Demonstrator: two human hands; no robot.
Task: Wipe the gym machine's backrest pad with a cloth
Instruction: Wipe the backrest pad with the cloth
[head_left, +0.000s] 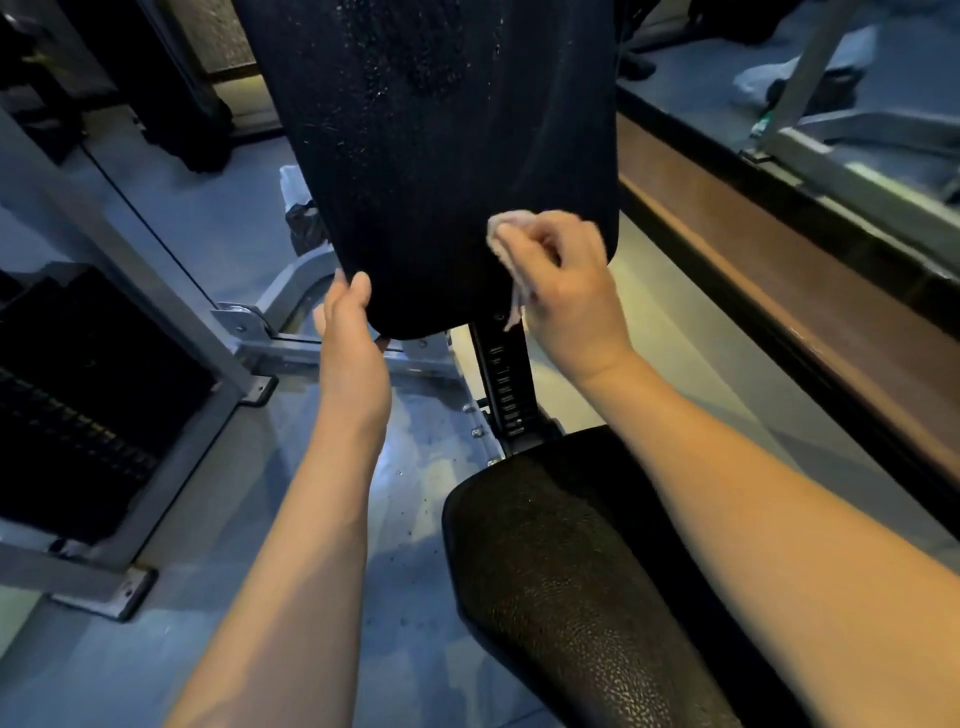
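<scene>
The black backrest pad (436, 156) stands upright in the upper middle, speckled with droplets or dust. My right hand (566, 280) presses a small pale pink cloth (504, 244) against the pad's lower right part; a strip of cloth hangs below my fingers. My left hand (348, 332) grips the pad's lower left edge, thumb on the front face and fingers behind it.
The black seat pad (561, 571) lies below my right forearm. A notched adjustment post (506, 384) joins seat and backrest. A weight stack (78, 405) in a grey frame stands at left. A brown ledge (779, 270) under a mirror runs along the right.
</scene>
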